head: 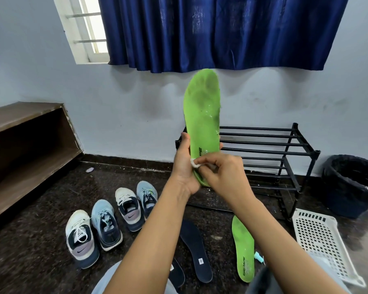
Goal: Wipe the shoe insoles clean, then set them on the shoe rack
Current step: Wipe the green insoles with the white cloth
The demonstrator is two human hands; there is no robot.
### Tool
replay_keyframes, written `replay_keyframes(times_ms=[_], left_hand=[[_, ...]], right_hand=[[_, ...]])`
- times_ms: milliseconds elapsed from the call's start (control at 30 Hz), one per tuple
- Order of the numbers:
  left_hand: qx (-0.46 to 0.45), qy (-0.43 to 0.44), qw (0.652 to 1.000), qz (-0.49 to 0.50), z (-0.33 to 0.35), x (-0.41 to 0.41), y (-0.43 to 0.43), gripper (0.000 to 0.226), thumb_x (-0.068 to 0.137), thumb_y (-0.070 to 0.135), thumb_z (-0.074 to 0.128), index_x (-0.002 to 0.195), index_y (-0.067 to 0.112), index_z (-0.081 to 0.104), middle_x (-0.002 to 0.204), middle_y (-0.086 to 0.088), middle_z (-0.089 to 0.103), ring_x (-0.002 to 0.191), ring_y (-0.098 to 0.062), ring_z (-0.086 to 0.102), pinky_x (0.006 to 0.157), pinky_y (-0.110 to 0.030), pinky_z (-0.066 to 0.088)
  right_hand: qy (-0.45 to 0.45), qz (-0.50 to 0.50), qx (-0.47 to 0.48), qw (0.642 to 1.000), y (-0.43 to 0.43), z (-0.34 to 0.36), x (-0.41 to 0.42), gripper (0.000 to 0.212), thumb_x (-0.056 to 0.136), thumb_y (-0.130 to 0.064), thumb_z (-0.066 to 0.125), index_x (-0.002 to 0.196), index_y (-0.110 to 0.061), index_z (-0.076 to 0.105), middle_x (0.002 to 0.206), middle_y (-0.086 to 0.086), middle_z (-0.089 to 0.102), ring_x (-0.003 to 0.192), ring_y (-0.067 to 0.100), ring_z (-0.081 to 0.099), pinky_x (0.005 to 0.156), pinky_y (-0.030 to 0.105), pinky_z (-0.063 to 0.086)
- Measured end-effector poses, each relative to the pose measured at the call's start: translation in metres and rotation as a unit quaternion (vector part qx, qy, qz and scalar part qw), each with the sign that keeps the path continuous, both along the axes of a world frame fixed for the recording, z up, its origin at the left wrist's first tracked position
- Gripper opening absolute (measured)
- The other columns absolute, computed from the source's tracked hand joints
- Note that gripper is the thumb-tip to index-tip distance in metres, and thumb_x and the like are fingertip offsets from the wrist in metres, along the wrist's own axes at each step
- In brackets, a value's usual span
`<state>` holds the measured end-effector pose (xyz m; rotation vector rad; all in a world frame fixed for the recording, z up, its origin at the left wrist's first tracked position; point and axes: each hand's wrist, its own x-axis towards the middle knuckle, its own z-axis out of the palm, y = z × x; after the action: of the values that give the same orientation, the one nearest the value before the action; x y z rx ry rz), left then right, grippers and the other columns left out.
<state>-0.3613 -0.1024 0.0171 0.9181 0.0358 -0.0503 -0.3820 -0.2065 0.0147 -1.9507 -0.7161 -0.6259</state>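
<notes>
Right hand (223, 172): fingers curled, pinching a small white wad (194, 164) and pressing it against the lower face of the held insole.
Left hand (184, 166): wrapped round the heel half of the green insole (202, 111), thumb on its left edge, fingertips showing at its right edge.
Green insole: held upright in the air, toe up, dark smudges and white flecks on its face, in front of the shoe rack.
Shoe rack (263, 143): black bars, standing against the wall behind the hands.
Second green insole (243, 251): flat on the floor under the right forearm.
Dark insoles (194, 247): two on the floor between the arms.
Shoes (106, 223): four sneakers in a row on the floor, left.
White basket (321, 238): on the floor at right, near a black bin (348, 183).
</notes>
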Motion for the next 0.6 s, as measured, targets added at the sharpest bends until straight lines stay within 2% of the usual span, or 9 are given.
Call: replay_keyframes(times_ms=[167,233,300,367,433,500,600], left_hand=[[-0.013,-0.027,0.999,0.014,0.004,0.003,0.02,0.082,0.097,0.065,0.017,0.104,0.004,0.071,0.097,-0.014,0.072,0.085,-0.024,0.069,0.084,-0.037,0.051],[-0.016,-0.032,0.999,0.008,0.002,0.003,0.022,0.086,0.096,0.066,0.015,0.095,0.006,0.077,0.095,-0.013,0.073,0.082,-0.023,0.069,0.085,-0.038,0.049],[-0.023,-0.035,0.999,0.008,0.002,0.003,0.023,0.087,0.096,0.067,0.015,0.094,0.006,0.077,0.093,-0.012,0.073,0.079,-0.022,0.068,0.083,-0.038,0.049],[-0.03,-0.036,0.999,0.012,0.002,0.004,0.024,0.087,0.096,0.068,0.014,0.098,0.004,0.074,0.092,-0.012,0.072,0.079,-0.022,0.067,0.082,-0.038,0.049],[-0.035,-0.036,0.999,0.008,0.002,0.003,0.023,0.089,0.095,0.069,0.013,0.094,0.005,0.075,0.089,-0.011,0.073,0.078,-0.022,0.066,0.079,-0.037,0.048],[-0.036,-0.034,0.999,0.004,0.0,0.003,0.019,0.089,0.094,0.07,0.013,0.094,0.005,0.075,0.087,-0.011,0.072,0.076,-0.022,0.064,0.077,-0.036,0.047],[-0.047,-0.025,0.999,0.011,-0.001,0.002,0.013,0.086,0.094,0.07,0.014,0.101,0.005,0.068,0.085,-0.012,0.071,0.076,-0.021,0.064,0.076,-0.035,0.049]], right_hand=[[-0.023,0.086,-0.102,0.991,0.001,-0.006,-0.005,0.019,0.071,0.002,0.067,0.081,-0.012,0.076,0.079,-0.001,0.072,0.076,-0.002,0.055,0.071,-0.001,0.036],[-0.031,0.104,-0.13,0.986,-0.002,-0.009,-0.005,0.021,0.07,0.002,0.063,0.081,-0.013,0.075,0.078,0.0,0.071,0.075,0.005,0.059,0.072,0.003,0.038],[-0.043,0.107,-0.163,0.98,-0.007,-0.011,-0.004,0.023,0.071,0.0,0.062,0.082,-0.015,0.075,0.079,-0.001,0.071,0.076,0.01,0.062,0.075,0.013,0.043],[-0.054,0.098,-0.18,0.977,-0.01,-0.01,-0.002,0.024,0.071,0.001,0.061,0.082,-0.015,0.074,0.08,-0.002,0.071,0.077,0.015,0.063,0.076,0.018,0.044],[-0.066,0.075,-0.199,0.975,-0.013,-0.01,0.002,0.023,0.069,0.0,0.06,0.081,-0.015,0.073,0.078,0.0,0.07,0.075,0.019,0.063,0.074,0.019,0.043],[-0.076,0.044,-0.214,0.973,-0.016,-0.01,0.008,0.023,0.069,0.0,0.058,0.08,-0.013,0.073,0.077,0.002,0.069,0.075,0.023,0.062,0.073,0.024,0.047],[-0.103,-0.021,-0.196,0.975,-0.014,-0.011,0.011,0.018,0.072,-0.001,0.059,0.081,-0.008,0.073,0.076,0.006,0.067,0.075,0.028,0.06,0.065,0.033,0.053]])
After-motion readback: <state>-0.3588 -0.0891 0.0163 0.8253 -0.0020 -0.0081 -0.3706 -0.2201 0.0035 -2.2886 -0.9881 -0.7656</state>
